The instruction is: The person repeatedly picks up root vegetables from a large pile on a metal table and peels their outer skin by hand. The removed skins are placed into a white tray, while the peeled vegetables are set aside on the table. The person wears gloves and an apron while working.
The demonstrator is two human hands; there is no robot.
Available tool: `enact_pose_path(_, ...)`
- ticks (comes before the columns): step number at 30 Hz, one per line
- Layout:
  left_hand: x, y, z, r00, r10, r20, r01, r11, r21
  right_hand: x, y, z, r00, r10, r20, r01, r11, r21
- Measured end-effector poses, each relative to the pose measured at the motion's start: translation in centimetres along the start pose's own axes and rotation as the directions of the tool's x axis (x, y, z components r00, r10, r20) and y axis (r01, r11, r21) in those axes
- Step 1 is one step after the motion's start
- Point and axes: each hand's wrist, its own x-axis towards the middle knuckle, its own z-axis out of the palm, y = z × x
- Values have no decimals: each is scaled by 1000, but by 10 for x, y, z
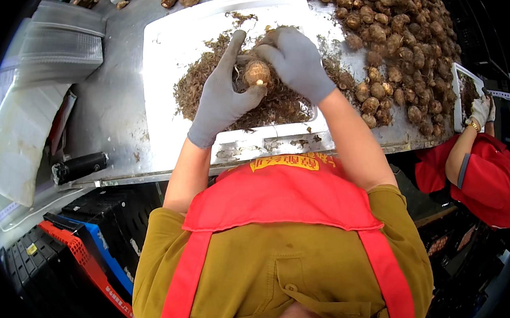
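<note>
**Listener:** What does the head camera show?

**Operator:** I'm looking down from the head view, the only one I have. Two hands in grey gloves work over a white cutting board [173, 53] on a steel table [113, 108]. The left hand [224, 98] is curled around a brown, hairy root [257, 72], a taro by the look of it, held just above the middle of the board. The right hand [297, 58] is closed over the top of the same root, fingers bent. I can't tell whether it also holds a blade.

**Listener:** What's around it?

**Operator:** One heap of brown fibrous trimmings [212, 91] lies on the board under the hands. One big pile of uncleaned roots [399, 45] covers the table's far right, too many to count. About four loose roots sit beyond the board's far edge. At far right, a co-worker's gloved hand [479, 109] works at a second board.

**Listener:** Any risk?

**Operator:** I'd judge the root could slip, since both grips crowd one small, rough thing; any hidden edge would then meet the left thumb. Trimmings could also spill off the near edge of the board.
</note>
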Motion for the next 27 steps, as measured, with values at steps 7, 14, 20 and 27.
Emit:
enact_pose_path(7,-1,-10,1,996,35,-86,-29,997,78,-7,9,-21,886,371,279,-432,879,201)
enact_pose_path(14,0,-4,0,998,-57,-16,54,989,-135,-14,-21,2,969,164,184,-239,813,532)
enact_pose_path(20,-6,-12,5,988,-151,-5,117,788,-605,-10,9,-7,904,412,110,-404,744,532)
enact_pose_path(27,-5,-19,10,983,-160,96,173,588,-790,-25,-34,0,959,227,169,-276,627,728)
